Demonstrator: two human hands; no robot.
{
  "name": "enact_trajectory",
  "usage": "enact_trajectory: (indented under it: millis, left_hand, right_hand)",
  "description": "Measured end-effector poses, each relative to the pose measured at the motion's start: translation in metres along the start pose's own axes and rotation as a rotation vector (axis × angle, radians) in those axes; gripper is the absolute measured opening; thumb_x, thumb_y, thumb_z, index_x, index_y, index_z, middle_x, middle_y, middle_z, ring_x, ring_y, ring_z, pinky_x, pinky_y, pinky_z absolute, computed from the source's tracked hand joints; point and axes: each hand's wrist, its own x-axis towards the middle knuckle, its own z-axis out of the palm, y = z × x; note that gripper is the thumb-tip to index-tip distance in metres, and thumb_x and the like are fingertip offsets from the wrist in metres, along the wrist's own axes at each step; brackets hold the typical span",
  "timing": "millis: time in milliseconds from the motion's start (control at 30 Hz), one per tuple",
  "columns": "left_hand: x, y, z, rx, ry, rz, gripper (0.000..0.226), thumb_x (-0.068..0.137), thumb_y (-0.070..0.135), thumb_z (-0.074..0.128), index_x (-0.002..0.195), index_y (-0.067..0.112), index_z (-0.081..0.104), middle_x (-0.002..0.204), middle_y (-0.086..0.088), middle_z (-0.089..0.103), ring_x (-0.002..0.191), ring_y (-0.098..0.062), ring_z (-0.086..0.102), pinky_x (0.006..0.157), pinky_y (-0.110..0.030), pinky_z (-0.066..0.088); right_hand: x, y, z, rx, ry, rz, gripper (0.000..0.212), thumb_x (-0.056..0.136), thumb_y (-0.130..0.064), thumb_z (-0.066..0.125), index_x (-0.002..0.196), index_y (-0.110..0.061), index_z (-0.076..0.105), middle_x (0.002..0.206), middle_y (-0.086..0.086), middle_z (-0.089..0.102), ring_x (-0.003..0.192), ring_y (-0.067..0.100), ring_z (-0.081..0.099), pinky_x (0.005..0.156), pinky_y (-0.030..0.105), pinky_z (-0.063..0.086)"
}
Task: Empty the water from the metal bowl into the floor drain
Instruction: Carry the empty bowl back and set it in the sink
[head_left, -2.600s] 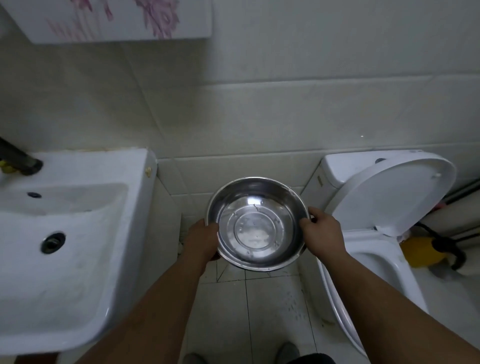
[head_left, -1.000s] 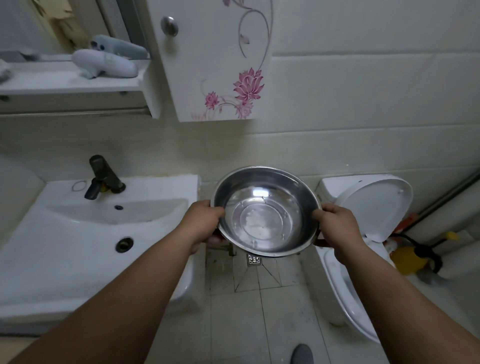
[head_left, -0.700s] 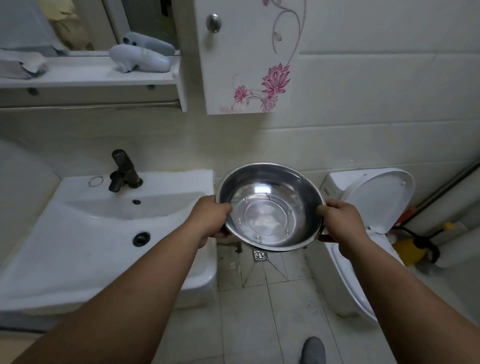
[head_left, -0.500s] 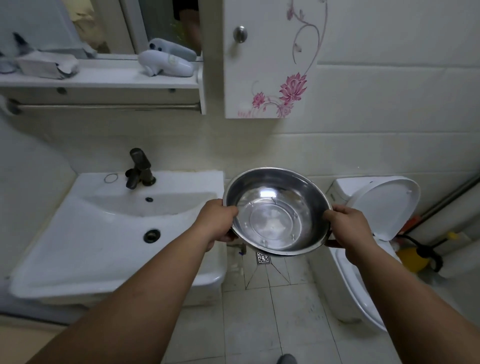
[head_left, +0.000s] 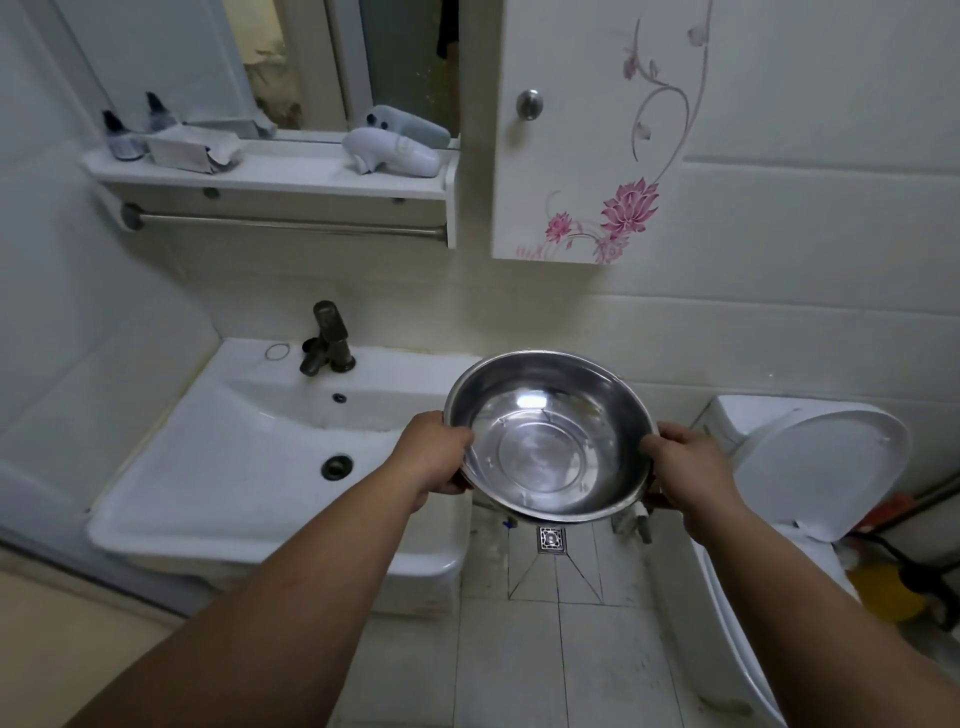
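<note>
The metal bowl (head_left: 549, 439), gripped at its rim by the left hand (head_left: 434, 453) and right hand (head_left: 687, 470), is now raised higher above the floor drain (head_left: 551, 539), so no water is being poured yet.

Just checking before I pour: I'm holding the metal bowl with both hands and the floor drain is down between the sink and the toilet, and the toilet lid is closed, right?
Not quite. The head view shows the toilet lid raised, not closed. The rest holds: left hand and right hand grip the metal bowl, and the floor drain sits between the sink and toilet.
</note>
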Motion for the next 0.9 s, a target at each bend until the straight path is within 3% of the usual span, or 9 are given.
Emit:
enact_trajectory:
  millis: [67,267,400,533,767,900]
  left_hand:
    - [-0.001,0.003,0.002,-0.010,0.016,0.001,0.023,0.095,0.008,0.053,0.111,0.011,0.069,0.089,-0.015,0.075,0.067,-0.024,0.073,0.045,-0.024,0.058]
    - [-0.004,0.007,0.006,-0.024,0.065,0.003,0.021,0.096,0.010,0.050,0.099,0.018,0.069,0.091,-0.016,0.077,0.075,-0.028,0.075,0.047,-0.024,0.059]
    - [-0.004,0.002,0.001,-0.011,0.081,0.004,0.021,0.097,0.013,0.050,0.099,0.019,0.069,0.093,-0.017,0.078,0.080,-0.031,0.077,0.052,-0.029,0.062]
    - [0.001,-0.001,-0.008,0.002,0.091,0.000,0.020,0.098,0.015,0.050,0.102,0.023,0.068,0.097,-0.015,0.078,0.086,-0.032,0.077,0.058,-0.033,0.063]
    - [0.014,-0.012,-0.045,-0.001,0.083,-0.004,0.021,0.098,0.014,0.049,0.104,0.024,0.067,0.099,-0.014,0.078,0.088,-0.031,0.077,0.057,-0.032,0.062]
    - [0.029,-0.025,-0.080,-0.007,0.044,0.002,0.022,0.099,0.015,0.051,0.111,0.021,0.068,0.101,-0.014,0.077,0.091,-0.033,0.076,0.059,-0.033,0.062]
  right_hand:
    - [0.005,-0.003,-0.002,0.002,-0.012,-0.017,0.019,0.088,-0.010,0.060,0.087,-0.018,0.077,0.071,0.012,0.067,0.069,0.031,0.063,0.062,0.042,0.060]
    - [0.016,-0.008,-0.002,0.021,-0.020,-0.026,0.020,0.075,-0.020,0.060,0.082,-0.019,0.078,0.073,0.017,0.072,0.066,0.032,0.066,0.068,0.057,0.064]
    - [0.017,-0.010,0.004,0.022,-0.028,-0.034,0.025,0.068,-0.027,0.058,0.082,-0.024,0.079,0.076,0.018,0.075,0.065,0.033,0.068,0.065,0.059,0.064]
    - [0.015,-0.013,0.013,0.017,-0.026,-0.037,0.025,0.068,-0.026,0.058,0.081,-0.023,0.079,0.066,0.009,0.071,0.060,0.031,0.066,0.060,0.057,0.064]
    - [0.006,-0.024,0.051,-0.003,-0.021,-0.044,0.024,0.071,-0.023,0.057,0.082,-0.024,0.078,0.067,0.010,0.072,0.062,0.030,0.066,0.057,0.044,0.062]
    - [-0.007,-0.029,0.087,-0.017,-0.001,-0.038,0.022,0.076,-0.018,0.058,0.084,-0.022,0.078,0.075,0.018,0.074,0.063,0.031,0.065,0.058,0.057,0.062]
